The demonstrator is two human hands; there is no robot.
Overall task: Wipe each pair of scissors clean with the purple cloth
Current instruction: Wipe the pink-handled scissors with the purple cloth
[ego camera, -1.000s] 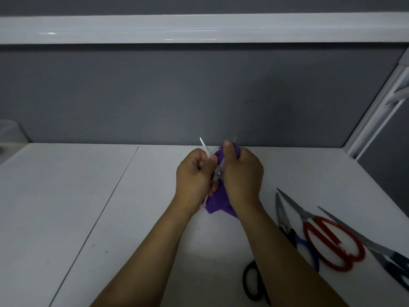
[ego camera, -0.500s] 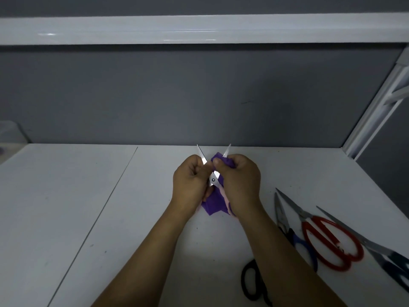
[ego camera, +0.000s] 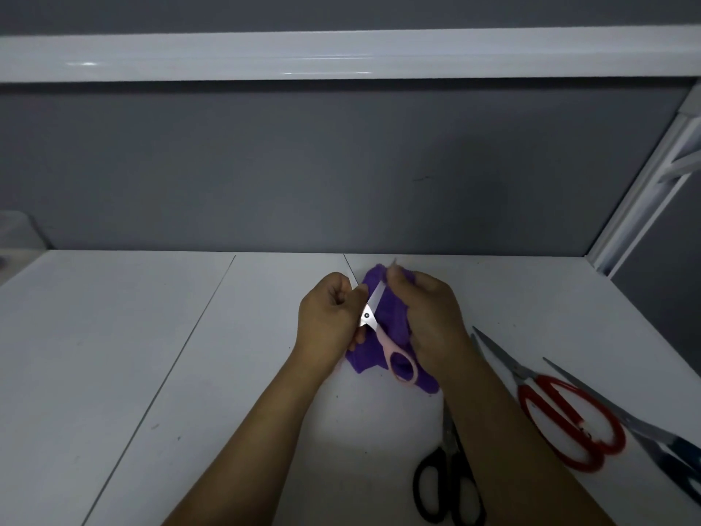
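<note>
White table (ego camera: 113,354) meets grey wall (ego camera: 265,165) beneath a white shelf (ego camera: 341,55).

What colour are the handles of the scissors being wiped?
Pale pink; the scissors show best in the head view, against the purple cloth.

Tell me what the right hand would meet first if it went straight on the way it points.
Likely the grey wall: beyond the right hand and the purple cloth it grips, only white table shows, though depth is unclear.

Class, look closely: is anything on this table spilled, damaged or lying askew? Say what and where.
Nothing is spilled or damaged. At right, the red-handled scissors and black-handled scissors lie at differing angles, not lined up; small dark specks dot the table.
</note>
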